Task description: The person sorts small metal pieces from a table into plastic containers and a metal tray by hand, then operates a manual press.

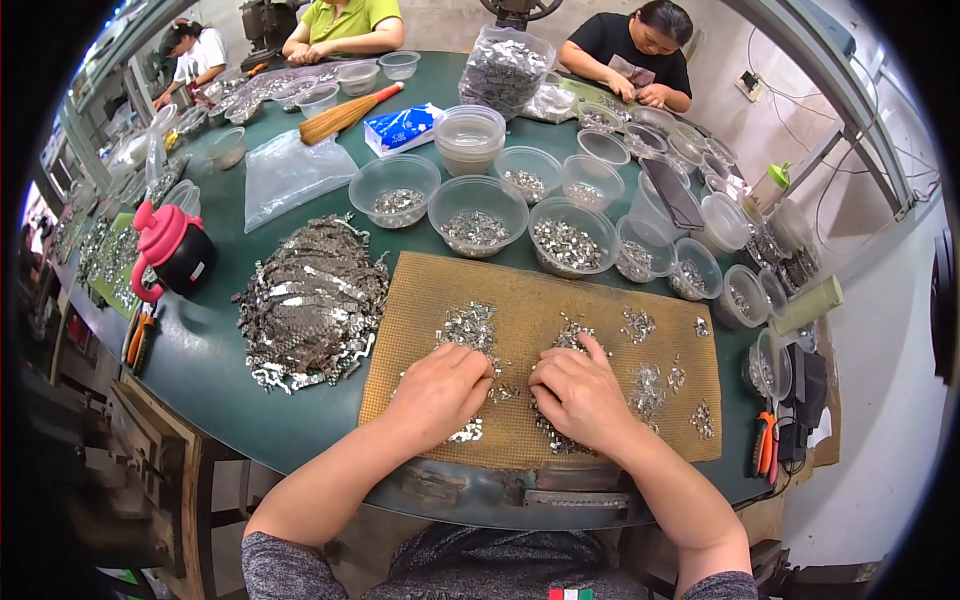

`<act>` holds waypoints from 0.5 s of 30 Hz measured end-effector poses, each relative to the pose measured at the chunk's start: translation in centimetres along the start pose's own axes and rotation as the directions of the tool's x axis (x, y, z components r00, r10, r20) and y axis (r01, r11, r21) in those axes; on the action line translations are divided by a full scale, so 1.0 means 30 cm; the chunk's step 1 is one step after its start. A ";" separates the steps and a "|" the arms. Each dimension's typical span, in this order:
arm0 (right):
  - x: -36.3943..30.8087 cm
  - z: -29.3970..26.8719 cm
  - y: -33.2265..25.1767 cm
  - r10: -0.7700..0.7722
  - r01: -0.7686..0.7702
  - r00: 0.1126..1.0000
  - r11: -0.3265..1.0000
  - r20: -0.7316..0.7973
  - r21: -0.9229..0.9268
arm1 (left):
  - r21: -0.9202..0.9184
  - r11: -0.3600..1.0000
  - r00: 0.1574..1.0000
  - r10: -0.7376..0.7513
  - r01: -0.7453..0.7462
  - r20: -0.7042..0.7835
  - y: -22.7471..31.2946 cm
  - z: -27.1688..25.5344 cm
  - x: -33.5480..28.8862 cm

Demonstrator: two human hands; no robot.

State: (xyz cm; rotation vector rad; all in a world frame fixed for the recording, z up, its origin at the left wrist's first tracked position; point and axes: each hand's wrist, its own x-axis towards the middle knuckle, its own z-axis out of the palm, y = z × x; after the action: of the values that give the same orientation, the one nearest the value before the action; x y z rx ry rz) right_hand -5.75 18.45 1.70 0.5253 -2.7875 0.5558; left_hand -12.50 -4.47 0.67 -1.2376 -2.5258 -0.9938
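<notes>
A tan ribbed mat (405, 320) lies before me with several small piles of silvery metal pieces on it. My left hand (440, 390) rests at the left pile (470, 325), its fingers curled and pressed together. Across a narrow gap, my right hand (580, 392) bends over the middle pile (572, 335); one finger sticks up while the others curl inward. Whatever the fingertips of either hand pinch is hidden or too small to make out. Right of that hand sit smaller heaps, among them a loose pile of thin pieces (648, 392).
Left of the mat lies a big mound of metal strips (310, 305). Clear plastic bowls (475, 215) of metal pieces line its far side. A pink-lidded mug (175, 250) stands left, orange-handled pliers (765, 445) right. Co-workers sit across the green table (250, 420).
</notes>
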 end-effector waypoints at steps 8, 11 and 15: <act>-0.150 -0.135 -0.016 0.048 -0.039 0.992 0.996 -0.119 0.083 | -0.173 0.980 0.994 -0.095 0.103 0.054 0.025 -0.032 -0.007; -0.230 -0.165 -0.027 0.171 -0.158 0.982 0.975 -0.077 0.154 | -0.233 0.968 0.994 -0.074 0.092 0.084 0.022 -0.040 -0.009; -0.324 -0.210 -0.041 0.282 -0.272 0.959 0.931 -0.008 0.244 | -0.322 0.931 0.983 -0.135 0.170 0.127 0.045 -0.030 -0.015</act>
State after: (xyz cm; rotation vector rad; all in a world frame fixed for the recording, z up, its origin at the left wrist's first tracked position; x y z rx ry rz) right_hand 4.60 22.88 4.75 0.1576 -2.7862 0.9625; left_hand -11.32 -4.74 1.85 -1.2126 -2.6445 -1.4800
